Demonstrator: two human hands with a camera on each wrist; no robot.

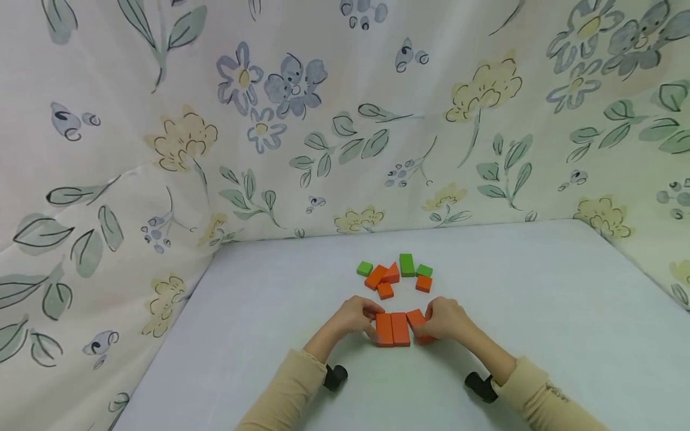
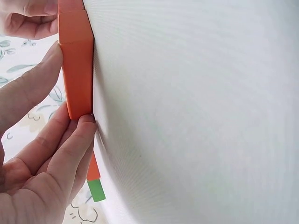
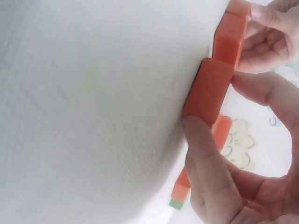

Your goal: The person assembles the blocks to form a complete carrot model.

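Note:
In the head view, two orange rectangular blocks lie side by side, a left block [image 1: 384, 330] and a middle block [image 1: 401, 328]. My left hand [image 1: 356, 314] grips the left block, thumb towards its near end and fingers at its side, as the left wrist view shows. On the right, my right hand [image 1: 446, 319] pinches an orange block [image 3: 209, 91] between thumb and finger; the hand partly covers it from above. Another orange block [image 1: 415, 319] lies tilted beside the middle block, close to the right fingertips.
Beyond the hands lie loose pieces: several orange blocks [image 1: 376, 277], an orange triangular block [image 1: 392, 273], an upright-looking green block [image 1: 406, 265] and smaller green blocks [image 1: 365, 268]. The white table [image 1: 269, 287] reaches back to a floral cloth [image 1: 323, 149]. Each wrist carries a black camera [image 1: 336, 378].

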